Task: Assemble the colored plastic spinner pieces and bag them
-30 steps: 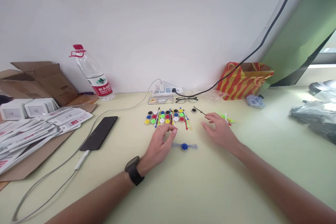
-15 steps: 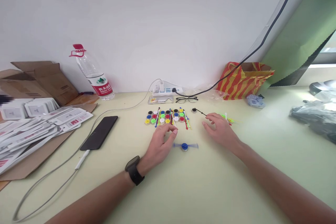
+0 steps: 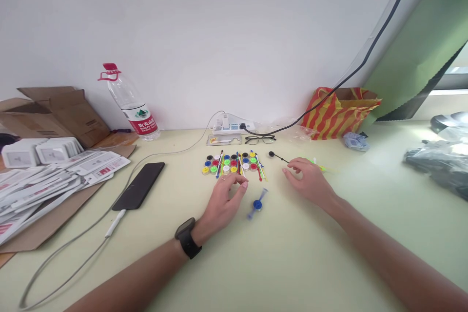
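Observation:
A small spinner with a blue hub [image 3: 258, 204] stands on the table between my hands, its blades smeared by motion. My left hand [image 3: 224, 202], wearing a ring and a black wristwatch, rests just left of it, fingers loosely curled around nothing visible. My right hand [image 3: 307, 179] lies farther right with thumb and forefinger apart. The thin black stick [image 3: 281, 158] of a round black-topped piece [image 3: 271, 154] reaches to its fingertips; a grip on it does not show. Behind my left hand sit rows of colourful round pieces [image 3: 226, 162] with coloured pointers [image 3: 260, 168] laid between them.
A phone [image 3: 139, 186] on a white cable, white cards [image 3: 69, 175], a cardboard box [image 3: 54, 114] and a water bottle [image 3: 133, 107] are at left. Behind are a power strip [image 3: 231, 127], a clear case [image 3: 224, 140] and glasses [image 3: 260, 140]. A striped bag [image 3: 338, 114] stands right.
The spinner's blurred blades have turned from lying crosswise to a steep slant, while its blue hub stays in place. Both hands keep nearly the same position.

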### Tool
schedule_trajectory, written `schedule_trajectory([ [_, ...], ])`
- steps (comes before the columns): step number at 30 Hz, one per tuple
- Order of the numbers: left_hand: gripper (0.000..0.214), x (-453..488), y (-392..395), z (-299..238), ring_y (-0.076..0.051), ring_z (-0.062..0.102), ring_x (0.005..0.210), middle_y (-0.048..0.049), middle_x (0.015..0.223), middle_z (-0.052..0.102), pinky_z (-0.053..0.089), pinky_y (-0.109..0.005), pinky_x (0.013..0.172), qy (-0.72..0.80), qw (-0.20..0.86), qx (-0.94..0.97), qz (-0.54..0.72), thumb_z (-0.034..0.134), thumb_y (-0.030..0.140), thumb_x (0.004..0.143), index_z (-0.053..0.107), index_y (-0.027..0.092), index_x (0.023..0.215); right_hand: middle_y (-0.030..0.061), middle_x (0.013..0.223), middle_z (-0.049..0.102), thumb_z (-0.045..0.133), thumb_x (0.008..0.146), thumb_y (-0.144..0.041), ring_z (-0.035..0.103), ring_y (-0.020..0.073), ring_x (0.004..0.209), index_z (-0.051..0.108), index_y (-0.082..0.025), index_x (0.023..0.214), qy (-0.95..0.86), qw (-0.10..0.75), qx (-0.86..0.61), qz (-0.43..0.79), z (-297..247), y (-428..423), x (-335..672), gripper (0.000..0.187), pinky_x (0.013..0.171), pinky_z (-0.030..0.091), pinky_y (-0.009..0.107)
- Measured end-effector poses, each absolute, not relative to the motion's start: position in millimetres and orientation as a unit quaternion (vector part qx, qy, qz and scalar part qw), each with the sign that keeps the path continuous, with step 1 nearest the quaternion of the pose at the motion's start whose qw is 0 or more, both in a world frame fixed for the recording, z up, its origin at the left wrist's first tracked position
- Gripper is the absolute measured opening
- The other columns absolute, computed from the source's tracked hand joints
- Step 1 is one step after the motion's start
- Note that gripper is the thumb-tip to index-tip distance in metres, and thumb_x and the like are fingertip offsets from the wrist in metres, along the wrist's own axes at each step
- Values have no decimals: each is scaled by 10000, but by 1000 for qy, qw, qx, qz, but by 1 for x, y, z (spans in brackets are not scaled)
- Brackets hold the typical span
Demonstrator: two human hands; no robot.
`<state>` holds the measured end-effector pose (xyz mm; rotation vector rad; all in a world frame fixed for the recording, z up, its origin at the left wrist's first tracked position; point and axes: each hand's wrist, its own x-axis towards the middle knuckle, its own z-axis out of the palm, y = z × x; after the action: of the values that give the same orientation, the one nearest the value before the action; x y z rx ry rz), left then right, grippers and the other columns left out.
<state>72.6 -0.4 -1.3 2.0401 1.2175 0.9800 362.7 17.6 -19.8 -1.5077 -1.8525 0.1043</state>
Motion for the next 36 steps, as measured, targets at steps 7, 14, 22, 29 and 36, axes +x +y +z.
schedule_trajectory([
  [7,197,73,-1,-1,-231,616,1051,-20,1110,712,462,-356,862,457,288,759,363,518,382,1040,673,261,1030,17,587,542,548,972,-424,460,167,550,453,-227,593,-696,402,-594,-8,-6,16,370,438,588,388,337],
  [14,185,72,0,-3,-223,613,1040,-15,1105,708,457,-354,852,456,289,761,361,523,373,1038,670,261,1035,-18,542,406,555,961,-406,357,148,513,323,-231,575,-685,399,-609,-22,-2,16,377,483,548,315,334],
  [22,175,73,1,-3,-214,609,1024,-8,1096,704,453,-352,855,453,290,761,362,530,369,1036,667,260,1030,-4,579,517,614,927,-381,443,155,539,439,-231,602,-683,419,-598,-27,0,17,379,399,565,373,326],
  [29,178,73,1,-3,-217,609,1026,-11,1093,704,452,-356,848,454,288,761,364,524,365,1037,667,260,1031,9,682,656,709,868,-374,558,168,598,593,-230,700,-657,488,-573,54,4,15,376,250,602,464,312],
  [36,190,73,0,-2,-224,611,1022,-19,1093,708,457,-361,837,453,290,759,365,522,376,1036,673,259,1033,-5,665,623,696,870,-331,515,155,567,546,-238,714,-664,491,-555,101,2,14,375,235,546,426,298],
])
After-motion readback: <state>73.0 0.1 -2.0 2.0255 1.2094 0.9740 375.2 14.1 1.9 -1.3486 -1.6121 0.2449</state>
